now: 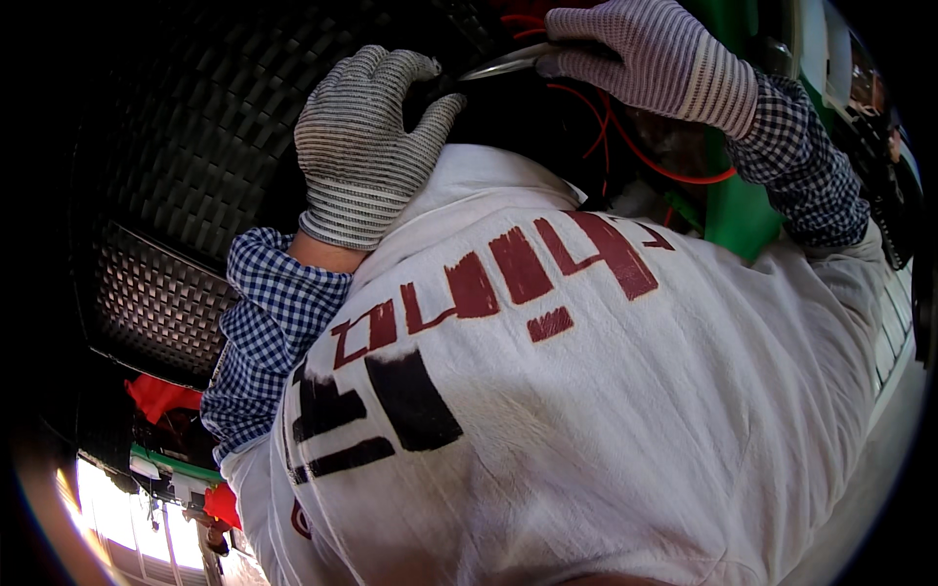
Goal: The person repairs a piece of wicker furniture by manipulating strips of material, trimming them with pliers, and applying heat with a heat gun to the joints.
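My left hand (366, 146), in a grey-striped knit glove, is near the top centre beside a dark woven panel (195, 166). Its thumb and forefinger curl round something black, too dark to name. At the upper right, my right hand (650, 63), gloved the same way, grips a slim, shiny metal tool (503, 66). The tool tapers leftward, and its narrow end points at the left fingertips. The right fingers hide its other end, so its exact kind does not show.
Orange-red cords (674, 174) loop below my right hand. A green surface (735, 210) stands behind them. Another woven panel section (156, 303) lies left of my left forearm, with red cloth (161, 396) below it. My white shirt (606, 410) fills the lower middle.
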Motion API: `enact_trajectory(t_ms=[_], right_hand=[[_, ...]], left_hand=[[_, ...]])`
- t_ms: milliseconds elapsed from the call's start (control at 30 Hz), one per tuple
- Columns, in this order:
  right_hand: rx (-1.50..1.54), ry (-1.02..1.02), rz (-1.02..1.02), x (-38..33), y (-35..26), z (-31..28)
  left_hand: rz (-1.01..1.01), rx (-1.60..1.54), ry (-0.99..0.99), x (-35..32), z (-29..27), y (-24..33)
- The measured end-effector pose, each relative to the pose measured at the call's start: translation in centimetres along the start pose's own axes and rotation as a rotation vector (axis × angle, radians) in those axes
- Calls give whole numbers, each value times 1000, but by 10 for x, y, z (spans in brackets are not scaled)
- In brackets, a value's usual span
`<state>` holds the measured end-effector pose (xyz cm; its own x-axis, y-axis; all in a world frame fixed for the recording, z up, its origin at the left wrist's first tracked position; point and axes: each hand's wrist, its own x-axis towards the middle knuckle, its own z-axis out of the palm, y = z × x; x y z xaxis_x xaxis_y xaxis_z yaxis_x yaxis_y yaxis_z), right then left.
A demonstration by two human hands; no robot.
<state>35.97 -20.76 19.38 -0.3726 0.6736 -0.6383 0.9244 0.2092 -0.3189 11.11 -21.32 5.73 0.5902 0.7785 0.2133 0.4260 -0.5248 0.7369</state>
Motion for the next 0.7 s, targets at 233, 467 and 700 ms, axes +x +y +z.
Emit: enact_trajectory(t_ms=[233, 467, 700], right_hand=[[-17, -40, -6, 10, 0, 1], [73, -35, -67, 25, 8, 9], [88, -60, -116, 43, 11, 14]], left_hand=[[2, 10, 17, -4, 3, -1], [42, -6, 60, -8, 6, -14], [19, 15, 48, -12, 4, -20]])
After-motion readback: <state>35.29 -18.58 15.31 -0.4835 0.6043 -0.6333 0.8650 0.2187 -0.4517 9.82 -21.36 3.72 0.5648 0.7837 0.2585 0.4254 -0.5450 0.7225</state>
